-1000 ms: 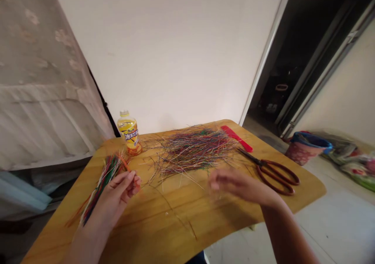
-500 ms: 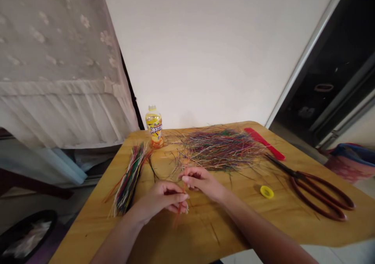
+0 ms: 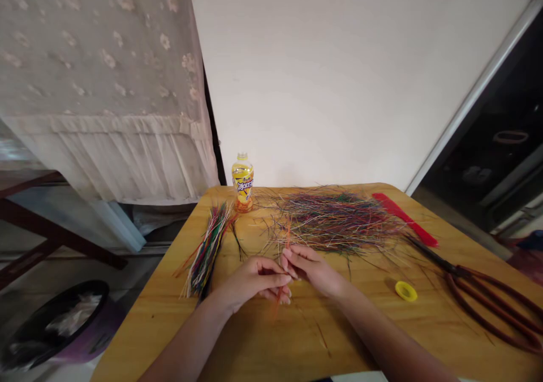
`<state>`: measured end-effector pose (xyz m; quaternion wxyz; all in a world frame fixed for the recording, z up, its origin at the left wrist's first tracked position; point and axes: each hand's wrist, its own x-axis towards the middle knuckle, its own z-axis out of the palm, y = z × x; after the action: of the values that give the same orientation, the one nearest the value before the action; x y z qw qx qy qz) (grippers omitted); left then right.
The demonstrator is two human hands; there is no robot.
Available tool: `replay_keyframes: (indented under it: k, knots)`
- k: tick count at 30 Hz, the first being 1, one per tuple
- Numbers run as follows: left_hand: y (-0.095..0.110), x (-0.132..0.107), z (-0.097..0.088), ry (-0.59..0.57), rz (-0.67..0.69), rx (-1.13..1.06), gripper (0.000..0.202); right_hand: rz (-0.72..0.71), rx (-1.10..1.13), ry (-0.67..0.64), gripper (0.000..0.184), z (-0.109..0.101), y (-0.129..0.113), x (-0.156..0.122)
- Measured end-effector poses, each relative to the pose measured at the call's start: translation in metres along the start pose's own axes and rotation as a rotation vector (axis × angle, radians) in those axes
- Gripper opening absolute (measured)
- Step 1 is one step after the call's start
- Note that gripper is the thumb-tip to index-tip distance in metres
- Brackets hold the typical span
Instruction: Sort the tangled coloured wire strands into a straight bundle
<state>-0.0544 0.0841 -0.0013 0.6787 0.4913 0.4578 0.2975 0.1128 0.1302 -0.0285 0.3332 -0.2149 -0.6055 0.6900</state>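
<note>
Thin orange wires run upright through both hands, close together above the wooden table. My left hand pinches their lower part between thumb and fingers, and the blurred ends hang below it. Higher up, the fingertips of my right hand grip the same wires. Beyond the hands lies a wide loose heap of coloured wires. To the left, a neater bundle of coloured wires lies lengthwise, with a few dark strands beside it.
A yellow-labelled bottle stands at the back left. Large scissors, a yellow ring and a red flat strip lie on the right. A bin sits on the floor at left; a white wall rises behind the table.
The view has swung left, so everything appears farther right. Both hands still hold the orange wires; the right hand now sits closer to the left one, and more wire shows above it.
</note>
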Motion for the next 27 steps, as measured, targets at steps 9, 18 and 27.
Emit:
replay_keyframes:
  k: [9, 18, 27]
  knots:
    - [-0.005, 0.003, 0.007, -0.046, -0.013, 0.006, 0.029, -0.131, 0.022, 0.334, 0.039, -0.021, -0.015, 0.005]
    - [0.003, 0.001, -0.004, 0.151, 0.083, -0.113, 0.032, -0.134, -0.75, 0.331, 0.02, -0.071, -0.031, -0.014]
    - [0.012, -0.005, -0.013, 0.244, 0.133, -0.273, 0.032, -0.079, -1.077, -0.026, 0.01, -0.078, -0.013, -0.014]
